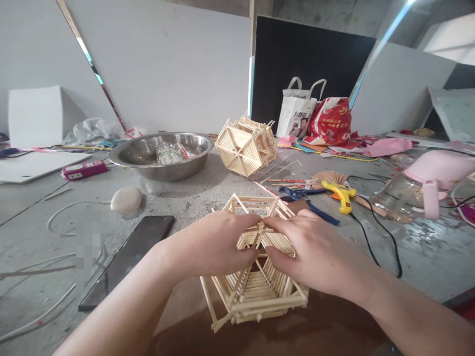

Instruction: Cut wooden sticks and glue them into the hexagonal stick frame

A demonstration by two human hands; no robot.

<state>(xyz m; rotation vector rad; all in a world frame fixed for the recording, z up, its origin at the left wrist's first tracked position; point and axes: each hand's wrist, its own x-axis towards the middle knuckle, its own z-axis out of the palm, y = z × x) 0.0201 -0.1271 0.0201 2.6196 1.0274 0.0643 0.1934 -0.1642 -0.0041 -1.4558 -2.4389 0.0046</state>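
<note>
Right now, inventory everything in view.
Front frame: 1, beige, centre
Rear frame: 1, beige, behind
Table: 1, grey, beneath
Basin: 1, silver, back
Tote: 1, white, back
Bag: 1, red, beside tote
Jug: 1, clear and pink, right
Glue gun: 1, yellow, right
Pliers: 1, blue, right
Phone: 1, black, left
Pack: 1, purple, left
Puck: 1, white, left
Cables: several, mixed, spread
Paper: many, mixed, back
Left hand: 1, bare, on frame
Right hand: 1, bare, on frame

Rough, stained grey tabletop (pixel 185 200). Left of the left grip (pixel 222 242) lie a dark phone (pixel 126 259) and a rounded white object (pixel 126 200). Beyond both grips stand a steel basin (pixel 166 171) and a pale stick framework (pixel 243 149). Just past the right grip (pixel 309 247) are blue pliers (pixel 319 212); farther right, a yellow glue gun (pixel 340 194) and a pink-lidded clear jug (pixel 399 195).
</note>
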